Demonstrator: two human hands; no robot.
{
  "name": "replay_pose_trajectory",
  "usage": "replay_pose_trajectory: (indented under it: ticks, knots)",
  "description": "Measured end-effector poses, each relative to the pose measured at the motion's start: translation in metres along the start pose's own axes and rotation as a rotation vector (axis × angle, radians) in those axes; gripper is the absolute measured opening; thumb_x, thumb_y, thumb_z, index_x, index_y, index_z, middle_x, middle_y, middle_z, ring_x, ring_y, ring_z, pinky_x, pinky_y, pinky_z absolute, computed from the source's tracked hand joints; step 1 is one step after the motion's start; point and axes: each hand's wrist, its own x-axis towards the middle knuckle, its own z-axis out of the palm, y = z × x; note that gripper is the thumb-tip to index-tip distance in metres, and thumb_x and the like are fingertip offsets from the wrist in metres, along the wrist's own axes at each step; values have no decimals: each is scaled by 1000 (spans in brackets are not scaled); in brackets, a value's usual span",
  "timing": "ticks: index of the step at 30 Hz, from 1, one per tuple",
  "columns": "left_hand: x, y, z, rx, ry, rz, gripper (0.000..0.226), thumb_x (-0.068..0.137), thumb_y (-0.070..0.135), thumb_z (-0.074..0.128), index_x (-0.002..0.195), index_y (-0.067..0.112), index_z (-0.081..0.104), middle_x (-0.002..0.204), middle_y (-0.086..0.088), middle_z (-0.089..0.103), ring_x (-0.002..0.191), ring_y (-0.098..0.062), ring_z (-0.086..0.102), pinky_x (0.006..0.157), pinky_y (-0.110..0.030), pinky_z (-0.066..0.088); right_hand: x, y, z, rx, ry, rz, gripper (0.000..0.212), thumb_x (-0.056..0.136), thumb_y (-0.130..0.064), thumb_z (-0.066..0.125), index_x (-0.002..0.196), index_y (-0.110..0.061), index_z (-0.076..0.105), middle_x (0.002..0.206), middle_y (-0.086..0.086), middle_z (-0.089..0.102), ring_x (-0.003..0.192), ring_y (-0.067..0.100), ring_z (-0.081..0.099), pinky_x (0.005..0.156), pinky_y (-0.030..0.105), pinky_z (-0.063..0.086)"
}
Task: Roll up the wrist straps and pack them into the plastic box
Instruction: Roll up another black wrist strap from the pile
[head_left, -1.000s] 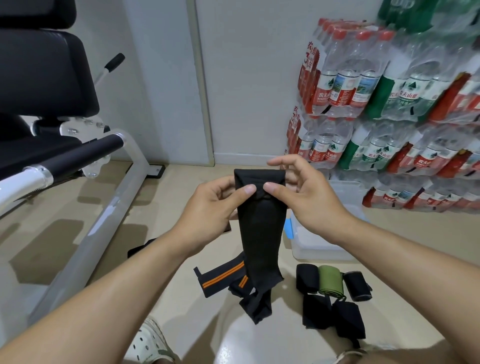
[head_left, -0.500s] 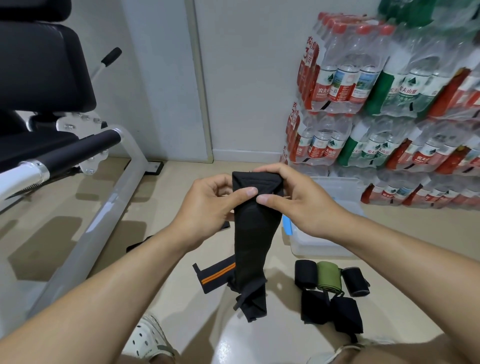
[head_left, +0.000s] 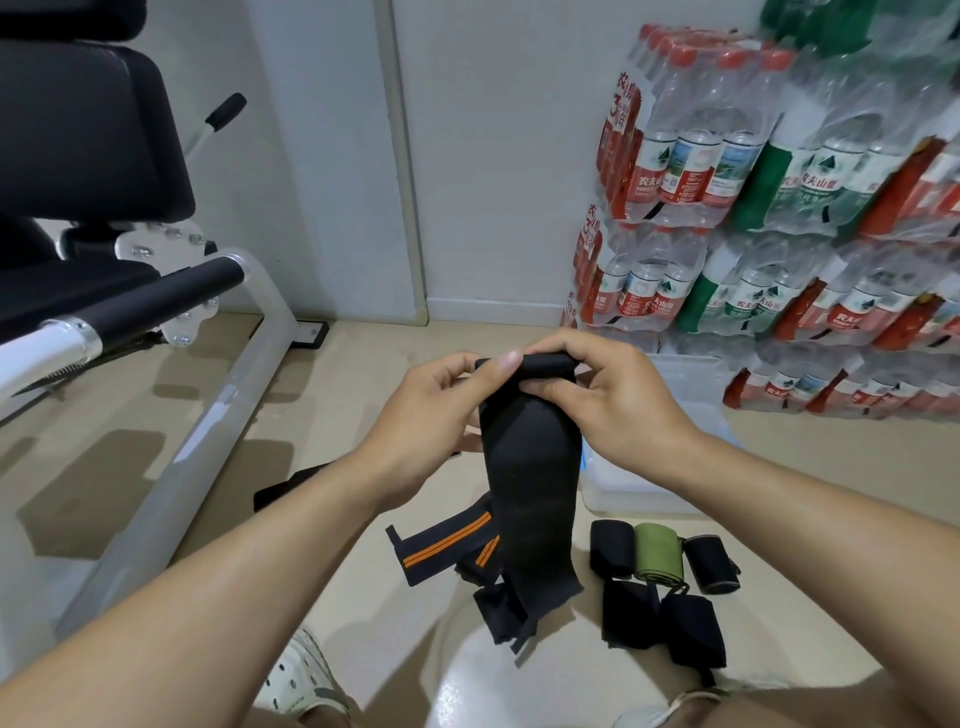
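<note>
A long black wrist strap (head_left: 530, 478) hangs down in front of me, its top end curled over into a small roll. My left hand (head_left: 436, 415) pinches that roll from the left and my right hand (head_left: 613, 400) pinches it from the right. The clear plastic box (head_left: 696, 379) stands on the floor behind my right hand, partly hidden. A black strap with orange stripes (head_left: 447, 543) lies flat below. Rolled straps lie at lower right: black ones (head_left: 613, 556) and a green one (head_left: 657, 556).
Shrink-wrapped packs of water bottles (head_left: 779, 208) are stacked along the right wall. A gym bench with a white frame (head_left: 218, 415) and black pads fills the left. My shoe (head_left: 301, 680) shows at the bottom edge.
The strap's top end has been turned over into a tighter roll between my fingers. The hanging part has risen a little.
</note>
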Motion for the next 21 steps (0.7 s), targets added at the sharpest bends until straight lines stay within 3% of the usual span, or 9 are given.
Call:
replay_pose_trajectory:
  ticks: [2,6,10,14,17,21]
  knots:
    - [1,0,0,-21,-3,-29,40,91,42,68,104,5,68,87,-6,71,81,-20,70,80,-43,59,0,0,1,-15,10,-5,22,92,-6,71,105,-23,77,98,-12,75,101,12,69,90,38,56]
    - [3,-3,-5,-35,0,-65,32,90,35,76,104,7,70,101,-16,74,96,-31,73,99,-59,53,1,2,1,-9,-28,46,29,91,-6,73,110,-28,78,103,-13,76,105,11,70,96,44,56]
    - [4,-6,-9,-16,26,-76,23,90,26,77,107,11,72,109,-16,76,103,-36,74,105,-68,45,-1,1,-1,31,-92,119,37,89,-14,78,118,-38,73,108,-14,70,105,7,67,94,29,56]
    - [5,-7,-9,3,38,-62,31,84,24,82,110,12,72,107,-17,77,98,-36,76,104,-76,39,-2,-2,-6,151,-105,165,35,88,-19,78,119,-32,73,112,-13,73,108,4,69,92,20,54]
    - [7,-8,-9,13,50,-40,27,88,10,78,114,11,70,104,-14,78,95,-31,77,101,-68,48,-2,-1,-9,227,-116,226,44,87,-15,79,129,-22,70,119,-6,75,108,7,71,94,21,56]
    - [9,-10,-8,53,41,-18,28,86,4,78,112,11,70,100,-9,78,91,-22,77,83,-41,62,-2,2,-9,193,-112,261,54,82,-8,83,133,-20,68,118,-4,75,105,7,73,96,25,57]
